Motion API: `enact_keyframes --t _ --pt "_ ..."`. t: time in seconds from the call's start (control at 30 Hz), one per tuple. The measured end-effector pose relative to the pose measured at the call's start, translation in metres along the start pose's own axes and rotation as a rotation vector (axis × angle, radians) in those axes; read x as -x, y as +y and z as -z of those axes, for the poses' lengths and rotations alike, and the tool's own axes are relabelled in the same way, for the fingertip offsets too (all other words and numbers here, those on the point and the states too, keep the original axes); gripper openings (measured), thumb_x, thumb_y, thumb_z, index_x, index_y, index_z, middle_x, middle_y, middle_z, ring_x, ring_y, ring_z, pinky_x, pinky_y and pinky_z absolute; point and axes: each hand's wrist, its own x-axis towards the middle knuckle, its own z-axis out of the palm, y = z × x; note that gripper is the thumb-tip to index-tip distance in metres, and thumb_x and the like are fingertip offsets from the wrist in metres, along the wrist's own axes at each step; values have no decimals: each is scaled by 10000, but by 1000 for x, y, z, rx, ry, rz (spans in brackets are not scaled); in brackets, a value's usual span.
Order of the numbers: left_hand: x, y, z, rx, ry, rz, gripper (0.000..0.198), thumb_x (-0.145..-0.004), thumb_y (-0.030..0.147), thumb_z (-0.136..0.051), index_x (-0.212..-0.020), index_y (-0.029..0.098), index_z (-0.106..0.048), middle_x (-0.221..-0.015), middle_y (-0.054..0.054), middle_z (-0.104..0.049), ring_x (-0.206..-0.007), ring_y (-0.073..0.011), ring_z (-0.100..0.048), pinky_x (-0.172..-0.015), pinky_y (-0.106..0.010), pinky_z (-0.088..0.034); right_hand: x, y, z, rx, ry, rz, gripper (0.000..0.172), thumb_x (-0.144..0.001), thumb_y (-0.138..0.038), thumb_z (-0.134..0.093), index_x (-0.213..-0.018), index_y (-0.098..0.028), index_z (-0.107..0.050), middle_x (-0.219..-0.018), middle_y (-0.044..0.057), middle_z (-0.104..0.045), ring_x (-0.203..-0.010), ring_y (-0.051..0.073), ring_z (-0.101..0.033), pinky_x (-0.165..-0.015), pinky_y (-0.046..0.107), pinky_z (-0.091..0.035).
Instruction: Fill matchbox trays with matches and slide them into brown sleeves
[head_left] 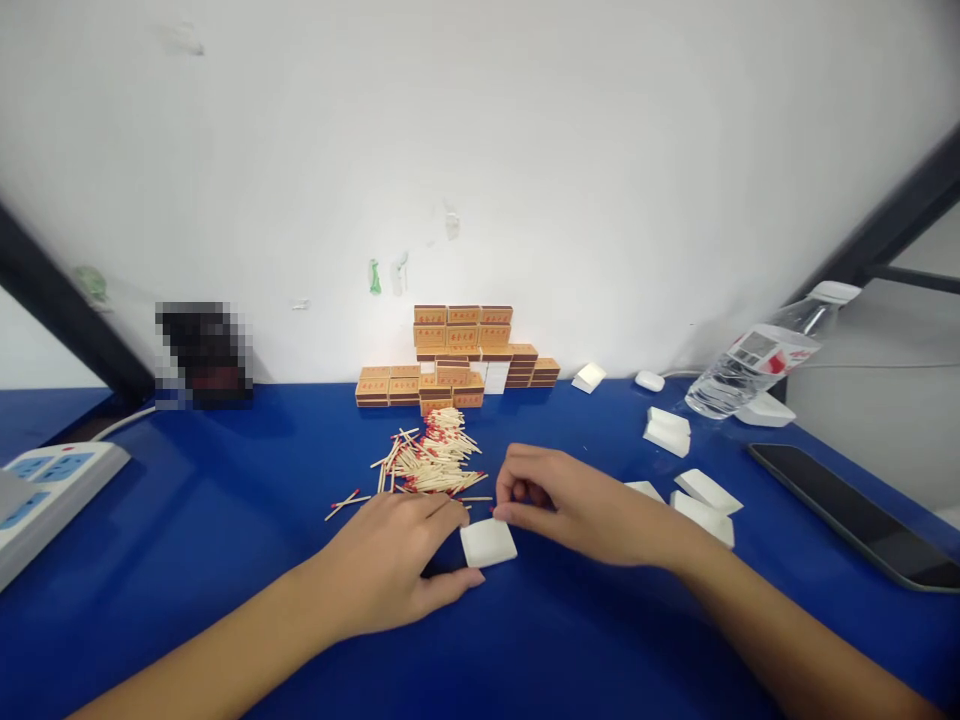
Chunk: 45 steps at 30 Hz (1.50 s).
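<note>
A small white matchbox tray [488, 544] lies on the blue table in front of me. My left hand [401, 560] steadies it from the left, forefinger at its far edge and thumb at its near edge. Beside the tray's far right corner, my right hand [551, 505] is closed with thumb and forefinger pinched together. A tiny red spot shows by those fingertips, but whatever they hold is too small to make out. Just beyond both hands spreads a pile of loose red-tipped matches [435, 460].
Orange matchboxes [463, 335] stand stacked against the wall. At right are several white trays [703, 518], a clear bottle [765, 355], a black phone [855, 515] and a small white case [649, 381]. A power strip [60, 495] sits at far left, near a blurred dark object [210, 355].
</note>
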Motion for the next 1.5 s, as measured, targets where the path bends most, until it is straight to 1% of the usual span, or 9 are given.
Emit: enact_keyframes --t 0.17,0.37,0.5,0.67,0.8,0.97,1.13,1.37,1.5 --pt "0 -2 -1 -12 36 -32 245 -941 468 -662 -981 228 -637 -900 -7 -726 -754 -245 -717 -583 -368 -460 3 -17 -16 6 -6 57 111 -1010 -231 -627 -908 -214 -667 -959 -4 -625 -750 116 -568 -655 259 -422" --pt "2 1 1 -13 -26 -106 246 -880 419 -697 -1026 224 -665 -873 0 -720 -739 -237 -708 -595 -363 -477 -13 8 -25 100 199 0 25 -989 -226 -664 -977 -206 -671 -953 13 -612 -810 151 -585 -711 289 -442" --pt "2 3 3 -38 -48 -104 231 -908 416 -660 -1027 218 -665 -877 -5 -719 -742 -245 -706 -599 -369 -480 -16 19 -25 137 118 -14 85 -1003 -189 -627 -918 -193 -636 -966 23 -617 -815 152 -588 -727 293 -447" --pt "-1 -2 6 -92 -30 -34 231 -964 432 -603 -1009 212 -659 -876 -16 -725 -759 -262 -720 -598 -374 -474 -5 2 -10 95 152 -26 92 -1025 -249 -608 -948 -209 -639 -933 10 -618 -783 143 -577 -701 279 -439" --pt "-2 -5 7 -79 -18 -25 221 -972 432 -597 -1002 218 -643 -879 -7 -723 -790 -260 -723 -625 -372 -484 0 -13 -9 59 38 28 90 -1014 -230 -619 -931 -215 -650 -972 4 -615 -754 121 -566 -661 258 -423" --pt "-2 -5 6 -84 -6 -47 180 -957 398 -625 -964 218 -628 -859 5 -718 -761 -240 -711 -598 -345 -453 1 -12 -13 86 -1 17 58 -984 -203 -648 -1025 -228 -681 -1021 8 -600 -768 123 -572 -674 268 -423" --pt "-1 -4 6 -116 11 -79 198 -963 397 -615 -976 200 -639 -862 -10 -723 -743 -239 -706 -583 -344 -443 2 -12 -14 123 -78 49 98 -1001 -191 -604 -931 -205 -671 -966 9 -599 -796 135 -565 -687 275 -419" --pt "1 -4 6 -96 0 -96 196 -969 395 -605 -953 202 -635 -868 -4 -726 -744 -231 -704 -584 -346 -460 -3 -18 -23 37 22 44 97 -969 -175 -644 -884 -204 -679 -884 -9 -611 -740 118 -561 -653 262 -412" --pt "-1 -3 7 -120 4 -106 214 -957 404 -623 -988 194 -653 -875 -12 -736 -756 -244 -719 -584 -349 -464 -13 -1 -23 82 221 46 63 -981 -185 -639 -977 -211 -696 -884 1 -602 -764 135 -575 -689 275 -440"
